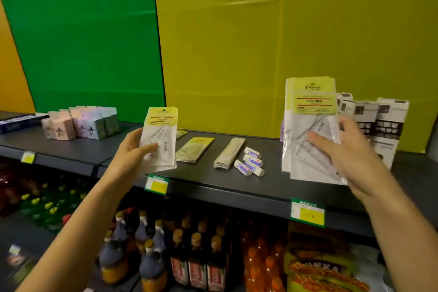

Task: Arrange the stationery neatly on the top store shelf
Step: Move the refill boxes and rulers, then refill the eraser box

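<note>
Glossy plastic ruler packets [312,130] in right hand [348,152], left hand [132,152] likewise

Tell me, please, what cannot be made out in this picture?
Head view:
- Print on the ruler pack in the left hand: too small, blurred.
- Number of packs in the stack in the right hand: front one hides the rest.
- Dark blue box: cut off by the left edge.

Head camera faces forward-down, close to the shelf [206,178].
</note>
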The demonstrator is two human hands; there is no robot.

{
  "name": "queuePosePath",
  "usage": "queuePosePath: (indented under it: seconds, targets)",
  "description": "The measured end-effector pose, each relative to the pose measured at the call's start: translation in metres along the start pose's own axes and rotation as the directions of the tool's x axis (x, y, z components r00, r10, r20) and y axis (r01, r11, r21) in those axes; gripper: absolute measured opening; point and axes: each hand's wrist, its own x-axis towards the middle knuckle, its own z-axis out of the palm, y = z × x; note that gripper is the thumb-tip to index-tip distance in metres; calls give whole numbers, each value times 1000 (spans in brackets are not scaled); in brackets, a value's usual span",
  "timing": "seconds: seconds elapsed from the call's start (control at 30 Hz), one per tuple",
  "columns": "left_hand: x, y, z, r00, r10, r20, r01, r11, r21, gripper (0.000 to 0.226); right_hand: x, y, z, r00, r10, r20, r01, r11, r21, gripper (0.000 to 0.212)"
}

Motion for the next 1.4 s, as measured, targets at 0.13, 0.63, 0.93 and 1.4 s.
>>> queuePosePath:
  seconds: [0.13, 0.63, 0.93, 1.4]
  targets:
    - [29, -10, -29, 997, -42, 59, 38, 997, 73, 51, 6, 11, 67, 999, 52, 8, -52, 999, -16, 34]
    - [114, -37, 25, 941, -159, 299, 102, 975, 198, 56, 79, 35, 187, 973, 219, 77, -214, 974, -69, 37]
    - [149, -67, 47, 914, -205, 349, 91, 944, 318, 47, 104, 57, 237, 949, 294, 113, -285, 955, -87, 43]
    - [178, -76, 25, 833, -311, 458, -70, 761, 645, 42, 119, 85, 305, 923, 382, -42, -381, 894, -237, 46]
